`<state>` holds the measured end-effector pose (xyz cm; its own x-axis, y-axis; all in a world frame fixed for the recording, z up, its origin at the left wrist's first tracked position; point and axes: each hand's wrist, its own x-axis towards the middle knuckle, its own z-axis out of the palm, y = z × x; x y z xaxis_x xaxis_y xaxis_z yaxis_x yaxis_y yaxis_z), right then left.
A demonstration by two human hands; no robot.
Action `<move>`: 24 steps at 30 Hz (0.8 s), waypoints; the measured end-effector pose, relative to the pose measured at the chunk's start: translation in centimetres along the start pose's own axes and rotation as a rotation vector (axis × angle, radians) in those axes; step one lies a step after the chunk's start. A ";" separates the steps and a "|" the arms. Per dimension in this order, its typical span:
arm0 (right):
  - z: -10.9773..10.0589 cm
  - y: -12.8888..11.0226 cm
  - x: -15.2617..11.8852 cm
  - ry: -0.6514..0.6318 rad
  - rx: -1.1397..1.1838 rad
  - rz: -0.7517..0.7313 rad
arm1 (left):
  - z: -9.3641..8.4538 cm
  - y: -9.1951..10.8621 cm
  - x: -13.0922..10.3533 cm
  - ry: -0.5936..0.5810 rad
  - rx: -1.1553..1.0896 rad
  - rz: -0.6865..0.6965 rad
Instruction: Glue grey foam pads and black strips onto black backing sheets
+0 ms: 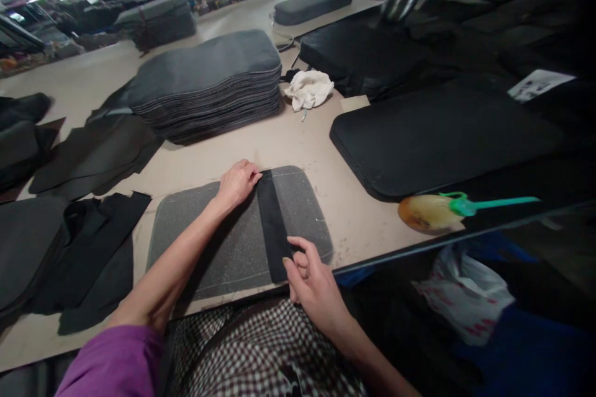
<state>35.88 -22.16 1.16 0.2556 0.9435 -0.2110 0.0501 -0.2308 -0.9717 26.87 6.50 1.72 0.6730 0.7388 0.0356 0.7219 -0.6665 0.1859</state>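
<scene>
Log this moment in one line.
left hand: at far end of black strip | right hand: at its near half | black strip: across grey panel

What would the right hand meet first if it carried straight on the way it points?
The right hand would first meet the black fabric strip, perhaps already touching its edge; exact contact is unclear.

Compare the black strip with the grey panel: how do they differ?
The strip is plain black; the panel is speckled grey. The strip is narrow; the panel is much broader. The strip lies on the panel; the panel lies on the table. Both look flat.
</scene>
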 end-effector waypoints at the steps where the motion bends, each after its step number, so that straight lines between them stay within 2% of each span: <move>1: 0.1 -0.1 0.0 -0.006 -0.004 0.001 | 0.0 0.0 -0.1 0.002 0.003 0.001; 7: 0.2 -0.3 0.0 -0.001 -0.032 0.000 | -0.2 0.7 -0.5 0.026 0.022 0.003; 10: 0.0 -0.2 -0.1 0.018 -0.031 0.016 | 0.3 1.1 -0.5 0.053 0.029 0.076; 14: -0.2 -0.1 -0.2 0.025 -0.087 0.018 | 1.0 1.6 -0.9 0.024 0.052 0.171; 18: -0.2 -0.1 -0.4 -0.004 -0.195 0.002 | 0.6 2.3 -2.3 0.025 0.091 0.179; 24: 0.5 0.1 -0.6 0.023 -0.395 -0.055 | 0.2 2.8 -4.6 0.050 0.128 0.188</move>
<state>35.26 -22.67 1.12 0.2634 0.9525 -0.1529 0.4309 -0.2580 -0.8648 25.88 1.21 1.91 0.7911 0.6023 0.1068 0.6013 -0.7978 0.0455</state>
